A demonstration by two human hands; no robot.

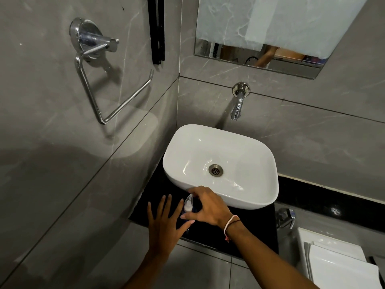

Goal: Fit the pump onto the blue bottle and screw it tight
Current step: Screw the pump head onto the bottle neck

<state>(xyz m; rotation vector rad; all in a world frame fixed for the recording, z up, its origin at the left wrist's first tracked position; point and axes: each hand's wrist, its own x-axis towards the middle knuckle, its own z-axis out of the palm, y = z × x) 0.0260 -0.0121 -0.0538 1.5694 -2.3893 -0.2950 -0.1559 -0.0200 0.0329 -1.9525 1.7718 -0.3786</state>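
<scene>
We see a white basin (pixel 220 142) sitting on a black counter (pixel 260 224), its metal drain (pixel 215 170) at the centre. Above it a chrome tap (pixel 238 101) juts from the grey tiled wall (pixel 312 132). A mirror (pixel 270 34) hangs higher up. On the left wall we find a chrome towel ring (pixel 98 65), with a black vertical bar (pixel 157 30) near the corner. At the lower right stands a white toilet cistern (pixel 333 261), a chrome valve (pixel 286 217) just above it.
</scene>
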